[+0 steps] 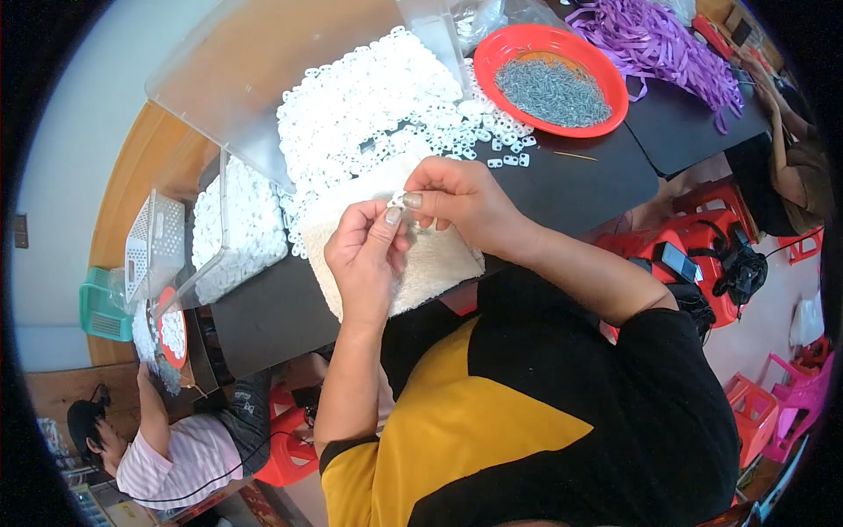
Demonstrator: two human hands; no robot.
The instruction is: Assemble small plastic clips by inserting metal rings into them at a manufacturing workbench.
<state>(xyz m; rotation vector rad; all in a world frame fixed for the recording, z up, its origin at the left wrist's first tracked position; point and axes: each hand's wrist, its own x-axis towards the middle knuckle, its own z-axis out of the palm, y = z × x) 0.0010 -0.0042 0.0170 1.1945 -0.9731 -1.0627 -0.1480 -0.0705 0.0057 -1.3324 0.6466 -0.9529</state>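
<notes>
Both hands meet over a cream fleece cloth (446, 268) on the dark table. Between my fingertips is a small white plastic piece (398, 198); its details are mostly covered by the fingers. My left hand (364, 255) pinches it from the left with thumb and fingers. From the right, the thumb and forefinger of my right hand (465, 198) close on the same piece. Just beyond the cloth spreads a big heap of white plastic pieces (351, 105) with holes. Several loose white pieces (509, 162) lie to the right of the heap.
A red plate (606, 66) holds small grey metal pins, with purple ribbons (654, 48) beyond. A clear plastic bin (224, 189) with more white pieces stands left. A co-worker (176, 457) sits at lower left; another person (799, 167) is at far right. Red stools (751, 413) stand right.
</notes>
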